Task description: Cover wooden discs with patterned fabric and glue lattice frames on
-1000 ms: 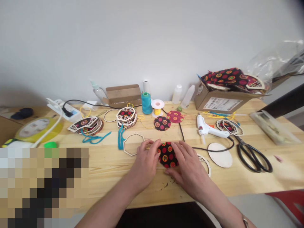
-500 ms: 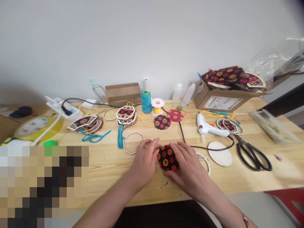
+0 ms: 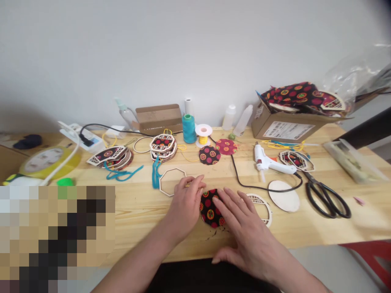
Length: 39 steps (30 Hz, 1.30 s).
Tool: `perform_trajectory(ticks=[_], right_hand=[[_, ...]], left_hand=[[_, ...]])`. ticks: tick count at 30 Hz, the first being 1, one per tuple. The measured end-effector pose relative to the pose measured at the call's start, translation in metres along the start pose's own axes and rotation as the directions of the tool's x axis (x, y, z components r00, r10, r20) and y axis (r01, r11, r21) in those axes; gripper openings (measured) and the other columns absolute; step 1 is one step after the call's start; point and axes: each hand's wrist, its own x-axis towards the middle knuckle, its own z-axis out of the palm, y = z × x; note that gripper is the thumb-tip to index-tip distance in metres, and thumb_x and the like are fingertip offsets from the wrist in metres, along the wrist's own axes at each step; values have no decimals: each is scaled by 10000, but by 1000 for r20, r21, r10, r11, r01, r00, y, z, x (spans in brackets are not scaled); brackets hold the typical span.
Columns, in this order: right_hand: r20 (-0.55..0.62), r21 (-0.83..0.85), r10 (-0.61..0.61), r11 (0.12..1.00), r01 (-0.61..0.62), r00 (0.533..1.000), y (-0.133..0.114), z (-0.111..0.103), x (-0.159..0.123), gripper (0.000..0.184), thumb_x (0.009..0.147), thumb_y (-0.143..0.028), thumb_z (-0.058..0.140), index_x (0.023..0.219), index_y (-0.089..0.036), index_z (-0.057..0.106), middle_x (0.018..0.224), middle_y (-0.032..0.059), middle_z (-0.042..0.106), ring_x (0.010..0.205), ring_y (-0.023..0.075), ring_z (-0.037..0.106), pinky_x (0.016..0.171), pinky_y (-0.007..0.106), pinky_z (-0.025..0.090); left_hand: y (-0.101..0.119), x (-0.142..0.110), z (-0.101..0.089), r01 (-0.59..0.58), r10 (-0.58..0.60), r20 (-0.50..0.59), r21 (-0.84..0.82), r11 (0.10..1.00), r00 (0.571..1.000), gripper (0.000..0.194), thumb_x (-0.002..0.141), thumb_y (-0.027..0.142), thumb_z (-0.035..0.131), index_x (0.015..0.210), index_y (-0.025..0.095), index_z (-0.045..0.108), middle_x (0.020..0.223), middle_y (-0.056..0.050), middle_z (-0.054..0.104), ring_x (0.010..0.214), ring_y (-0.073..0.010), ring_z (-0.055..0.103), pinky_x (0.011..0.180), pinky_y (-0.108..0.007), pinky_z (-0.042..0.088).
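Note:
A round disc covered in black fabric with red and orange flower motifs (image 3: pixel 210 209) lies on the table in front of me. My right hand (image 3: pixel 241 219) is spread flat over its right part, thumb out to the side near the table's front edge. At the disc's upper left edge, my left hand (image 3: pixel 189 199) has its fingers bent and close together against the rim; its thumb side is partly hidden. To the right of the disc, partly behind my right hand, is a round wooden lattice frame (image 3: pixel 265 209). Beyond my left hand sits an octagonal wooden ring (image 3: pixel 165 193).
A white glue gun (image 3: pixel 269 162) with a black cord, a pale oval disc (image 3: pixel 284 196) and black-handled scissors (image 3: pixel 328 199) lie at right. Behind stand a teal thread cone (image 3: pixel 189 129), a yellow thread spool (image 3: pixel 203 138) and a cardboard box (image 3: pixel 284 126) of fabric pieces.
My right hand has opened from gripping the disc's edge to lying flat on it, its thumb moving down and away. The disc has shifted slightly left and down in view.

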Motion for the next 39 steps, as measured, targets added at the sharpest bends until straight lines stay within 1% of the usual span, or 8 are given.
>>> perform_trajectory(ticks=[2, 6, 18, 23, 27, 32, 36, 39], right_hand=[[9, -40, -26, 999, 26, 1000, 0, 3, -3, 1007, 724, -748, 509, 1444, -75, 301, 1492, 245, 285, 1390, 400, 214, 1039, 637, 302], [-7, -90, 11, 996, -11, 1000, 0, 11, -3, 1024, 720, -774, 473, 1452, -80, 295, 1475, 287, 285, 1375, 433, 224, 1015, 668, 289], [6, -34, 9, 999, -9, 1000, -4, 5, -3, 1011, 690, -727, 578, 1457, -132, 296, 1429, 211, 419, 1336, 376, 340, 1051, 625, 284], [11, -12, -36, 999, 36, 999, -6, 2, -5, 899, 765, -731, 476, 1443, -160, 332, 1359, 155, 521, 1283, 336, 422, 1058, 595, 296], [-1, -53, -115, 992, 115, 993, -5, 2, -7, 881, 766, -736, 465, 1408, -137, 393, 1313, 171, 561, 1236, 349, 473, 1016, 590, 347], [31, -111, -245, 963, 247, 969, 0, 0, -15, 750, 804, -618, 547, 1381, -154, 431, 1403, 138, 482, 1281, 320, 435, 1040, 544, 339], [5, -102, -301, 949, 300, 954, 2, -1, -17, 637, 867, -552, 502, 1353, -141, 465, 1357, 120, 536, 1278, 266, 451, 1069, 494, 327], [-41, -138, -298, 947, 290, 954, 0, 3, -16, 551, 890, -502, 497, 1300, -135, 520, 1310, 109, 581, 1238, 249, 495, 1069, 479, 333]], left_hand=[[0, 0, 0, 1, -1, -2, -5, 1000, 1000, 335, 940, 151, 383, 1266, 171, 452, 1030, -66, 699, 1114, -228, 472, 943, -458, 413], [0, 1, 0, 21, -21, -8, -12, 1000, 1000, 327, 944, 162, 383, 1264, 169, 455, 1031, -69, 698, 1109, -234, 474, 941, -469, 411], [-1, 2, -3, 12, -12, -22, 8, 1000, 1000, 335, 927, 148, 390, 1250, 182, 473, 934, -47, 700, 1005, -224, 543, 901, -435, 445], [-2, 2, -2, 13, -13, -14, 7, 1000, 1000, 326, 930, 155, 385, 1245, 167, 471, 929, -46, 699, 1007, -224, 531, 909, -440, 437], [-3, 1, -1, 30, -30, -13, 0, 1000, 999, 326, 931, 166, 387, 1247, 168, 468, 936, -47, 694, 1001, -228, 532, 910, -449, 429], [-3, 1, 0, 38, -39, -35, -19, 999, 999, 328, 926, 176, 383, 1236, 179, 488, 916, -52, 689, 981, -236, 552, 905, -460, 429], [-3, 2, -1, 48, -49, -36, -23, 999, 998, 326, 926, 186, 382, 1231, 183, 497, 904, -52, 687, 973, -236, 560, 902, -458, 434], [-3, 2, -2, 34, -34, -29, -12, 999, 999, 325, 929, 185, 383, 1236, 174, 487, 907, -51, 691, 980, -236, 553, 900, -459, 437]])
